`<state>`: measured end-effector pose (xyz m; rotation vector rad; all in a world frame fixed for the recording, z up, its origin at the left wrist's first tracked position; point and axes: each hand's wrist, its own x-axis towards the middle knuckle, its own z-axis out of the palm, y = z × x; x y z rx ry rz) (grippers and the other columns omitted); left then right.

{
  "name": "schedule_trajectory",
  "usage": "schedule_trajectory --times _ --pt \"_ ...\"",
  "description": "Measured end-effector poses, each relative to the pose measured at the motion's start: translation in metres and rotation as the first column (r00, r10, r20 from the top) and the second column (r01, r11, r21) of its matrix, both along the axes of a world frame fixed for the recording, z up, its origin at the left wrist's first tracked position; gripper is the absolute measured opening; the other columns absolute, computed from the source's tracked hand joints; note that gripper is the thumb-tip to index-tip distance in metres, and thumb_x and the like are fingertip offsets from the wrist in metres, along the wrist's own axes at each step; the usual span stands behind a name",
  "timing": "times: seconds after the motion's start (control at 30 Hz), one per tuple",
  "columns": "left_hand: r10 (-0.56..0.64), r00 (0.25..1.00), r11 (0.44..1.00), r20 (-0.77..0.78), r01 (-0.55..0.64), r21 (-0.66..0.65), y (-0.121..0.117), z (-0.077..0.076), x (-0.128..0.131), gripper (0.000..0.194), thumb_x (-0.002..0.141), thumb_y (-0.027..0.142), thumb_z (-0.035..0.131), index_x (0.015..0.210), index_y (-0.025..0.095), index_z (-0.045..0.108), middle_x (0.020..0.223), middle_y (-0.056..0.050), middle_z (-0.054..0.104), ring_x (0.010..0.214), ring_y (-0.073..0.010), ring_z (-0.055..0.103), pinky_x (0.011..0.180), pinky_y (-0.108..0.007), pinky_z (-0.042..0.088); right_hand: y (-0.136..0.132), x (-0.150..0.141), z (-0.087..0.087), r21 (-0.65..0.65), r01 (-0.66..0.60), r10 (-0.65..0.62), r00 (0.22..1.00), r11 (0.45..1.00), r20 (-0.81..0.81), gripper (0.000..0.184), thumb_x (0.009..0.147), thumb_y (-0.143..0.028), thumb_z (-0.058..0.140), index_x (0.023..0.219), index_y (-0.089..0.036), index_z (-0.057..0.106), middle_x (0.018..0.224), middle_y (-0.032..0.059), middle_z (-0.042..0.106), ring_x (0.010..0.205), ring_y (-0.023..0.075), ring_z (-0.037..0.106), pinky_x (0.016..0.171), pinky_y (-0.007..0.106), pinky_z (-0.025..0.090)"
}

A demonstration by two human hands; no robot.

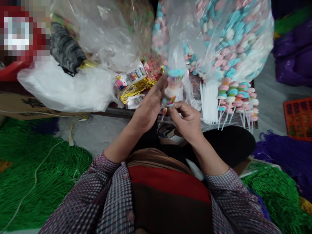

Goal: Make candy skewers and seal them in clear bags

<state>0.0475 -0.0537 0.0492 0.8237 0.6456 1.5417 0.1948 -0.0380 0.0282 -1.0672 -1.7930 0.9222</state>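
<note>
My left hand [151,105] is wrapped round a candy skewer [173,87], a stack of blue, white, pink and orange sweets that looks covered in clear plastic. At the lower end of the skewer, the thumb and fingers of my right hand [187,119] are pinched together; what lies between them is hidden. Just below the hands are the dark handles of scissors [168,130]. Gold twist ties [136,91] and printed labels [133,76] lie left of my left hand. White sticks [209,103] stand bunched to the right of my right hand.
Several candy skewers [238,97] rest at the table's right end. Big clear bags of pink and blue sweets [231,35] fill the back. A white plastic bag [65,86] lies at the left. Green strands [41,172] and an orange crate [297,118] are on the floor.
</note>
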Motion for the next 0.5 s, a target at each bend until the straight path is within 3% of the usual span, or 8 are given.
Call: schedule_trajectory --times 0.1,0.2,0.3,0.4,0.5 --pt "-0.012 0.998 0.999 -0.059 0.01 -0.039 -0.012 0.017 -0.008 0.057 0.086 0.073 0.062 0.087 0.02 0.081 0.091 -0.008 0.08 0.098 -0.0252 0.073 0.103 -0.041 0.053 0.008 0.003 0.0 -0.057 0.062 -0.064 0.997 0.996 -0.035 0.022 0.094 -0.042 0.064 0.082 -0.023 0.064 0.07 -0.0025 0.06 0.062 0.0121 0.052 0.061 0.028 0.045" --pt "-0.209 0.939 0.966 -0.272 0.154 -0.21 -0.022 0.013 -0.013 0.06 0.085 0.075 0.061 0.063 0.021 0.075 0.069 -0.008 0.073 0.083 -0.0247 0.072 0.085 -0.037 0.056 0.014 0.006 0.009 -0.026 0.135 -0.137 0.988 0.99 -0.074 0.018 0.094 -0.041 0.065 0.088 -0.025 0.067 0.076 -0.0015 0.065 0.065 0.0134 0.056 0.064 0.029 0.048" --pt "-0.365 0.881 0.899 -0.302 0.249 -0.36 -0.02 -0.002 -0.012 0.058 0.092 0.069 0.056 0.066 0.019 0.072 0.058 -0.007 0.065 0.063 -0.0171 0.064 0.062 -0.028 0.049 0.006 0.006 0.023 0.066 0.115 -0.11 0.992 0.991 -0.068 0.013 0.096 -0.035 0.064 0.089 -0.026 0.069 0.081 -0.0004 0.069 0.07 0.0144 0.061 0.07 0.031 0.051" --pt "-0.326 0.928 0.879 -0.181 0.227 -0.42 -0.008 -0.005 -0.014 0.068 0.096 0.074 0.041 0.074 0.018 0.071 0.043 -0.001 0.048 0.042 -0.0108 0.043 0.048 -0.025 0.038 -0.006 0.006 0.029 0.165 -0.034 0.029 0.999 0.986 0.034 0.011 0.094 -0.027 0.064 0.086 -0.026 0.07 0.08 -0.0004 0.072 0.071 0.0143 0.064 0.071 0.031 0.053" --pt "-0.277 0.955 0.873 -0.107 0.203 -0.443 -0.003 0.005 -0.022 0.075 0.098 0.075 0.028 0.073 0.019 0.07 0.033 0.004 0.029 0.034 -0.0084 0.025 0.044 -0.024 0.034 -0.007 0.008 0.027 0.155 -0.117 0.1 0.989 0.981 0.112 0.013 0.092 -0.024 0.063 0.083 -0.026 0.07 0.074 -0.0019 0.071 0.067 0.0137 0.063 0.066 0.029 0.052"
